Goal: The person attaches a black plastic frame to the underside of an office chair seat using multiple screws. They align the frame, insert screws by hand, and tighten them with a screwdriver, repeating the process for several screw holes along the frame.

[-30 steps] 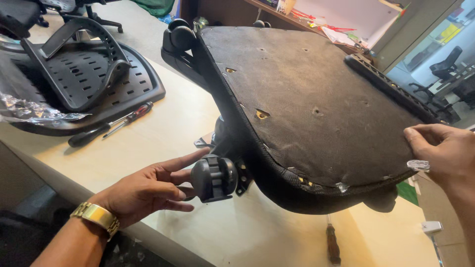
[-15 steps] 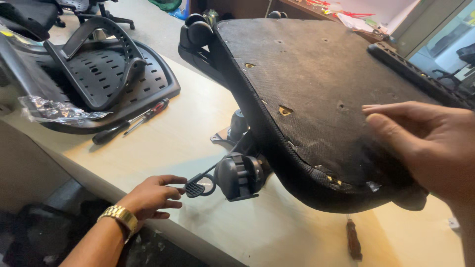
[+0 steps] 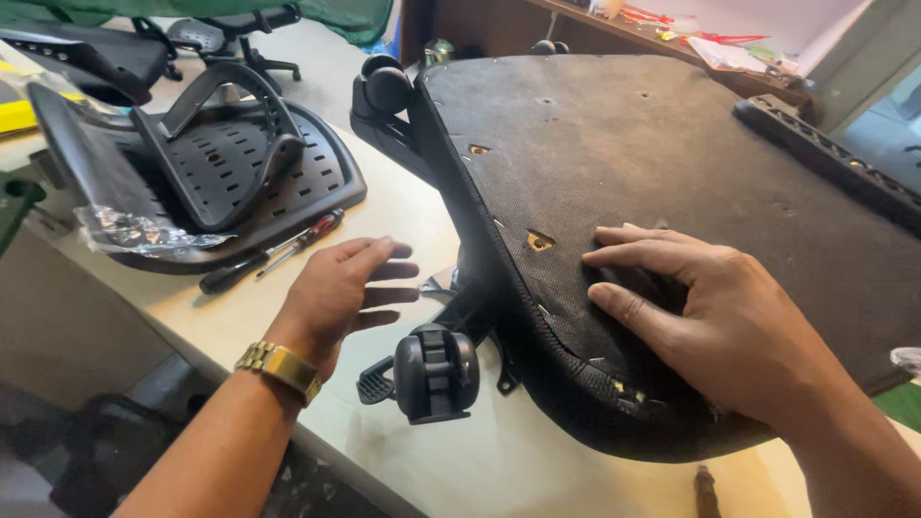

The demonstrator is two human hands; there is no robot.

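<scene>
An upturned office chair seat [image 3: 662,163], covered in dark fabric with small holes, lies across the beige table [image 3: 403,221]. My right hand [image 3: 710,317] rests flat on its near edge, fingers spread. My left hand [image 3: 336,293], with a gold watch at the wrist, hovers open over the table just left of the seat. A black round knob [image 3: 434,372] on the seat's mechanism sits just below and right of that hand. Nothing is held in either hand.
A black perforated chair back with armrest parts [image 3: 230,173] lies at the left on crinkled plastic wrap [image 3: 144,230]. A screwdriver [image 3: 273,251] lies beside it. Another tool handle [image 3: 708,491] lies at the near edge. Black casters [image 3: 384,86] stick up behind the seat.
My right hand came down from the seat's right rim onto its near surface. My left hand let go of the knob area and moved up over the table.
</scene>
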